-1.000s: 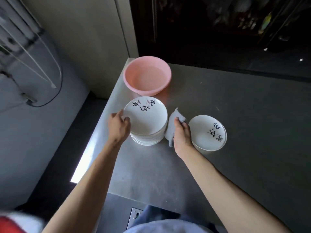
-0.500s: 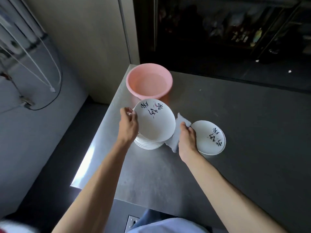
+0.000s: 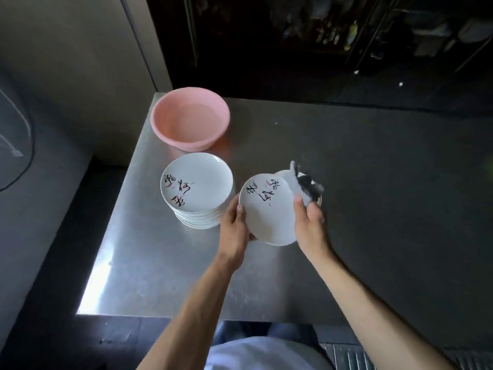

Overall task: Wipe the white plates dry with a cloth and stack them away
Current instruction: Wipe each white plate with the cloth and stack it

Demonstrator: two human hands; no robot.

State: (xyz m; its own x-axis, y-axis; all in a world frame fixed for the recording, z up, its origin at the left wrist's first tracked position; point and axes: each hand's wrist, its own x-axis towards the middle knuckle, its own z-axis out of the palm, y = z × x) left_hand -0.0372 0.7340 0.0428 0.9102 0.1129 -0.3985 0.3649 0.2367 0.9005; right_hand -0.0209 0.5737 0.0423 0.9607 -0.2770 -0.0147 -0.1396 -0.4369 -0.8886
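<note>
My left hand point(image 3: 234, 228) grips the left rim of a white plate point(image 3: 266, 209) with black brush writing, held tilted above the table. My right hand point(image 3: 309, 222) holds a pale cloth point(image 3: 300, 186) against the plate's right rim. A stack of matching white plates point(image 3: 197, 182) stands on the table to the left of the held plate. Behind the cloth lies another white plate point(image 3: 282, 174), mostly hidden.
A pink basin point(image 3: 190, 119) holding water sits at the table's far left corner. The steel table point(image 3: 165, 276) ends at a left edge and a near edge. Dark shelving runs behind the table.
My left hand lifted the top plate off the stack and carried it right. My right hand raised the cloth off the table to the plate's rim.
</note>
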